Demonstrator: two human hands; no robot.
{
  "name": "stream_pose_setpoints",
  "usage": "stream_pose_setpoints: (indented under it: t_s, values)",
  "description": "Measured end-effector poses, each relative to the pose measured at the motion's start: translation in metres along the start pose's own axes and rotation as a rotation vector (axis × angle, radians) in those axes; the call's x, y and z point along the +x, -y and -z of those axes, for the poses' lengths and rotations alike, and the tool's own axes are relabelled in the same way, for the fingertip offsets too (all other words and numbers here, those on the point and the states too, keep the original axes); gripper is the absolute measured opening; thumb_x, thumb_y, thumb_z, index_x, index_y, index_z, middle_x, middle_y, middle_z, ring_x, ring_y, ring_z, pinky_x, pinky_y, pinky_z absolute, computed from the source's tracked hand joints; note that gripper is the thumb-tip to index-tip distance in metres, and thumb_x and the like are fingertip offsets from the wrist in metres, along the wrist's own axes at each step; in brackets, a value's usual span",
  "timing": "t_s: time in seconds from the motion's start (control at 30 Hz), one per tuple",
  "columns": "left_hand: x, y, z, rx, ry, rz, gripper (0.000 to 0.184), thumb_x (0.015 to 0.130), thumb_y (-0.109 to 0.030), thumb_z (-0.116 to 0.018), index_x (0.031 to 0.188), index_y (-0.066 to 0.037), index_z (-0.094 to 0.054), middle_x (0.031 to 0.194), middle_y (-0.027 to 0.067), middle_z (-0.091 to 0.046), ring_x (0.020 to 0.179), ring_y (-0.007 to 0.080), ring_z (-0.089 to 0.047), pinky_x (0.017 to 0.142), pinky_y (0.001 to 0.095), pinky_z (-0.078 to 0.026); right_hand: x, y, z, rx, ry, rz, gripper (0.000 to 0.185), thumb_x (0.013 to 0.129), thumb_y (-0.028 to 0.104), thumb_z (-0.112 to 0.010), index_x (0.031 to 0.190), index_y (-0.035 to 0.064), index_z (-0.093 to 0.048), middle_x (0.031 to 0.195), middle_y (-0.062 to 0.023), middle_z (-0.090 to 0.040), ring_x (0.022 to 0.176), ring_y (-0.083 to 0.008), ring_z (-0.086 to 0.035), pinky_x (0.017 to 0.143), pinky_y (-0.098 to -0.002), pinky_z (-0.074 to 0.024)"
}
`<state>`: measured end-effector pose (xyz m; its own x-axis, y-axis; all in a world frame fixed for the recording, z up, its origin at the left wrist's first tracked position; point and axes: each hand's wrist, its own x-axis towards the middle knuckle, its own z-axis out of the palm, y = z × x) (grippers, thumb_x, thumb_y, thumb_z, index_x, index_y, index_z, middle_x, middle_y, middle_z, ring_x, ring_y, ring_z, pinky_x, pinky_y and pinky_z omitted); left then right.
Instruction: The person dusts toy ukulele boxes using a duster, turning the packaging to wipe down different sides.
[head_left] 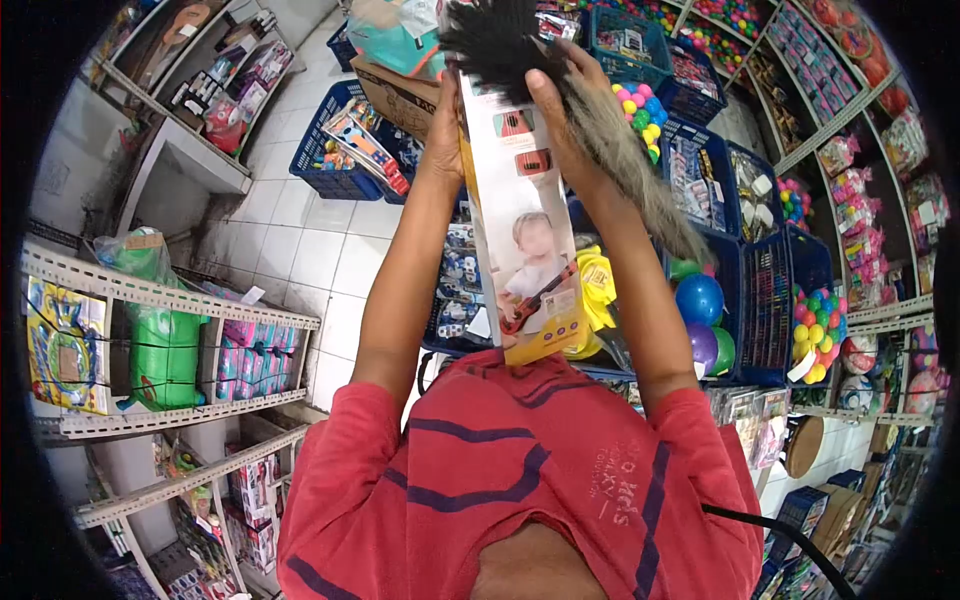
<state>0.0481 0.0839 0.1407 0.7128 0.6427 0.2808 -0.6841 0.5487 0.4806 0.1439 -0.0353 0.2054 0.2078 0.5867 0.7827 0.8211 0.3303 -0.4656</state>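
Note:
A long white and yellow box [530,240] with a guitar picture and a child on it stands in front of my chest. My left hand [445,130] grips its left edge near the upper part. Near the top right of the box, my right hand [570,110] is closed on a feather duster [495,45]. The duster's black feathers lie over the top of the box, and its greyish feathers [635,165] hang down across my right forearm.
Blue baskets [335,180] of packaged toys surround the box. A cardboard box [395,95] is beyond my left hand. Balloons [700,300] and yellow items [597,290] lie right of the box. Shelves [180,300] line the left, with more shelves on the right.

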Motion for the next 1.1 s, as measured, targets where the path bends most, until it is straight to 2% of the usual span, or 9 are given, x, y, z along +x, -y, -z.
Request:
stream_pose_setpoints:
  t_s: [0.1,0.23,0.3,0.4,0.5,0.67,0.83,0.97,1.1]
  values:
    - [0.007,0.004,0.006,-0.019,0.016,0.069,0.051,0.084,-0.046,-0.044,0.114,-0.005,-0.047,0.105,0.0107,-0.056,0.090,0.0215,-0.058,0.075,0.0342,-0.051,-0.004,0.003,0.002,0.211,0.092,-0.167,0.037,0.084,0.031,-0.049,0.109,0.0055,-0.055,0.112,-0.0226,-0.049,0.103,-0.0339,-0.047,0.088,-0.0379,-0.0368]
    - [-0.014,0.019,0.005,-0.097,0.155,0.132,0.055,0.085,-0.050,-0.037,0.115,-0.005,-0.048,0.107,0.0118,-0.056,0.093,0.0224,-0.056,0.083,0.0360,-0.047,-0.048,0.000,-0.001,0.123,0.129,-0.177,0.040,0.084,0.031,-0.049,0.112,0.0038,-0.053,0.113,-0.0208,-0.049,0.102,-0.0329,-0.049,0.089,-0.0362,-0.0372]
    - [-0.019,0.031,0.012,-0.202,0.122,0.228,0.051,0.085,-0.046,-0.041,0.116,-0.006,-0.047,0.107,0.0108,-0.056,0.096,0.0226,-0.055,0.086,0.0371,-0.045,-0.060,-0.003,0.001,0.076,0.139,-0.262,0.041,0.084,0.031,-0.049,0.114,0.0032,-0.051,0.114,-0.0193,-0.049,0.105,-0.0309,-0.048,0.091,-0.0350,-0.0354]
    - [-0.048,0.049,0.016,0.136,-0.169,0.289,0.058,0.078,-0.043,-0.057,0.119,-0.004,-0.042,0.106,0.0096,-0.056,0.097,0.0201,-0.055,0.085,0.0358,-0.046,-0.063,-0.007,0.008,0.147,0.125,-0.439,0.039,0.083,0.029,-0.050,0.112,0.0032,-0.052,0.113,-0.0185,-0.050,0.107,-0.0309,-0.047,0.092,-0.0354,-0.0342]
    - [-0.076,0.055,0.032,0.183,0.030,0.315,0.072,0.070,-0.044,-0.065,0.122,-0.002,-0.038,0.110,0.0116,-0.053,0.097,0.0187,-0.055,0.084,0.0341,-0.046,-0.068,-0.007,0.011,0.105,0.072,-0.382,0.038,0.084,0.029,-0.049,0.111,0.0034,-0.052,0.113,-0.0180,-0.051,0.107,-0.0303,-0.048,0.092,-0.0359,-0.0346]
    - [-0.107,0.059,0.027,0.217,-0.029,0.314,0.089,0.059,-0.043,-0.074,0.125,-0.001,-0.031,0.116,0.0122,-0.048,0.102,0.0200,-0.051,0.086,0.0325,-0.044,-0.095,-0.008,0.023,-0.038,0.271,-0.305,0.049,0.085,0.032,-0.050,0.121,0.0003,-0.042,0.126,-0.0163,-0.041,0.117,-0.0275,-0.039,0.096,-0.0351,-0.0295]
    - [-0.131,0.073,0.028,0.263,-0.071,0.350,0.100,0.052,-0.047,-0.077,0.127,-0.001,-0.031,0.119,0.0149,-0.045,0.105,0.0251,-0.049,0.089,0.0354,-0.042,-0.090,-0.024,0.023,0.039,0.102,-0.409,0.036,0.081,0.026,-0.053,0.104,-0.0006,-0.056,0.120,-0.0201,-0.043,0.111,-0.0305,-0.043,0.092,-0.0377,-0.0340]
    - [-0.135,0.073,0.030,0.124,-0.062,0.358,0.094,0.054,-0.037,-0.078,0.127,-0.003,-0.030,0.119,0.0108,-0.045,0.106,0.0203,-0.049,0.089,0.0339,-0.043,-0.103,-0.012,0.034,0.097,0.175,-0.370,0.034,0.079,0.023,-0.055,0.106,0.0031,-0.057,0.125,-0.0177,-0.040,0.115,-0.0306,-0.040,0.094,-0.0380,-0.0330]
    - [-0.143,0.072,0.041,0.136,-0.120,0.395,0.096,0.052,-0.047,-0.078,0.124,-0.002,-0.034,0.117,0.0117,-0.048,0.104,0.0209,-0.051,0.085,0.0345,-0.046,-0.138,0.000,0.047,0.116,0.404,-0.377,0.033,0.076,0.022,-0.060,0.108,0.0151,-0.060,0.128,-0.0148,-0.037,0.119,-0.0287,-0.035,0.094,-0.0350,-0.0345]
